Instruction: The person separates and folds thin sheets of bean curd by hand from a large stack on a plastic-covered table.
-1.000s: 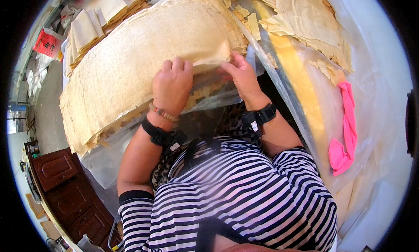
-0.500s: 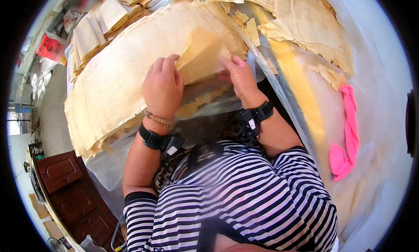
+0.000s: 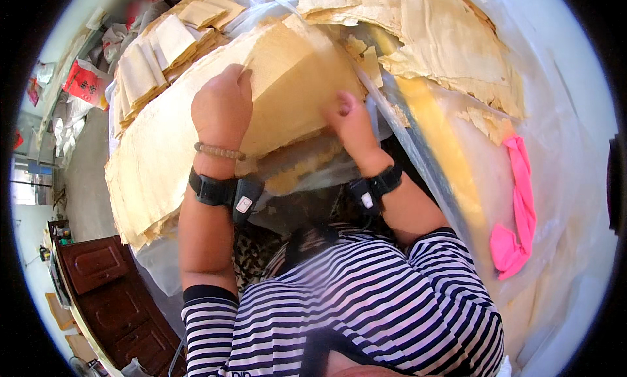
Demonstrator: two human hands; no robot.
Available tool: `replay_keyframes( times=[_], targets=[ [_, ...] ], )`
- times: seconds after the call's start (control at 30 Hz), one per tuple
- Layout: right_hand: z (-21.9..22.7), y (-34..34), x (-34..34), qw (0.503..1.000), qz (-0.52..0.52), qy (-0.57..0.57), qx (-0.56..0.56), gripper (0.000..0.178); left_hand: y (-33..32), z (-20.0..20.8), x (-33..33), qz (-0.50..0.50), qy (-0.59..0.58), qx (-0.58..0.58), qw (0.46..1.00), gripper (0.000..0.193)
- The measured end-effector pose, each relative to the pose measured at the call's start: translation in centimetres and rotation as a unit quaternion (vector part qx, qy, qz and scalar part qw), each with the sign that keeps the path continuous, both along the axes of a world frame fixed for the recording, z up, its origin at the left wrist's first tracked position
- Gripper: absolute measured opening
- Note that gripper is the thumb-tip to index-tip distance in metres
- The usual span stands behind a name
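Note:
A thin yellowish sheet (image 3: 304, 83) is partly raised off a broad stack of similar pale sheets (image 3: 153, 165) in front of me. My left hand (image 3: 223, 106) is closed in a pinch on the sheet's left part, thumb and fingertips together. Over the stack's right end, my right hand (image 3: 351, 119) has its fingers curled in beside the sheet's near edge. Those fingertips are blurred, so whether they grip the edge is hard to see. Ragged edges of lower layers show beneath, toward my body.
Folded pale sheets (image 3: 153, 57) are piled at the far left. Another ragged stack (image 3: 444, 47) lies on clear plastic at the far right, with a pink cloth strip (image 3: 519, 204) nearer. A red-and-white bag (image 3: 88, 83) and a dark brown cabinet (image 3: 98, 266) stand left.
My left hand has moved left and away from me, drawing the sheet along; more of its darker area now shows. My right hand has come slightly nearer, fingers more curled. The view has shifted slightly.

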State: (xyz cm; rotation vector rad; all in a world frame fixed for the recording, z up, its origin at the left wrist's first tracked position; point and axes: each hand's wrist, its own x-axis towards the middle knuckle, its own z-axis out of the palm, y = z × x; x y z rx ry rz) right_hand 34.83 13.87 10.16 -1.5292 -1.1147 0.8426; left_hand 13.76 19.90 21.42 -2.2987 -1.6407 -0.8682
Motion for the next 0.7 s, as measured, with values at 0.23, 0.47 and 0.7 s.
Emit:
replay_keyframes(
  times=[0.23, 0.47, 0.7],
  targets=[
    [4.6, 1.6, -4.8, 0.895, 0.094, -0.383, 0.207, 0.035, -0.2, -1.2, 0.9, -0.023, 0.036, -0.017, 0.999, 0.017],
    [4.4, 6.3, -5.1, 0.865, 0.109, -0.468, 0.143, 0.047, 0.4, 4.2, -5.4, 0.123, -0.123, 0.106, 0.979, 0.018],
    [7.3, 6.8, -7.2, 0.823, 0.188, -0.536, 0.000, 0.055, 0.3, 7.9, -13.4, 0.183, -0.268, 0.179, 0.929, 0.029]
  ],
)
